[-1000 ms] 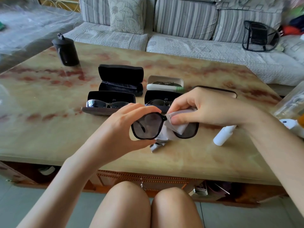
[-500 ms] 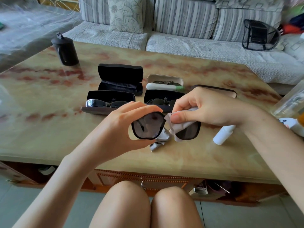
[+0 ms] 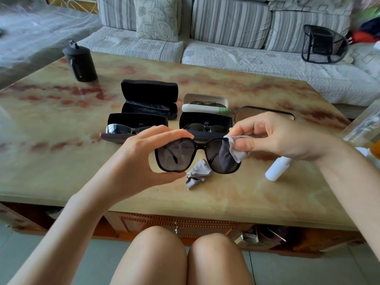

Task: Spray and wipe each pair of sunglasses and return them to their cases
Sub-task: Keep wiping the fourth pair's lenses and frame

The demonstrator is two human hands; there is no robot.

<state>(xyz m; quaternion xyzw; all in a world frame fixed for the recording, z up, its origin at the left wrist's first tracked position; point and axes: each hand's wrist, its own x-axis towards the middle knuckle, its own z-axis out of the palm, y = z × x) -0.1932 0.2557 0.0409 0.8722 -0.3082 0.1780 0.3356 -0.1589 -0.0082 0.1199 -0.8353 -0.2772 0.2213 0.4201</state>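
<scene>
Black sunglasses (image 3: 174, 156): left hand (image 3: 139, 161) grips one lens rim, right hand (image 3: 273, 138) seemingly pinches cloth (image 3: 240, 154) round the other.

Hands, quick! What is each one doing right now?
Left hand: holds the sunglasses by one lens.
Right hand: pinches the cloth against the other lens.
</scene>
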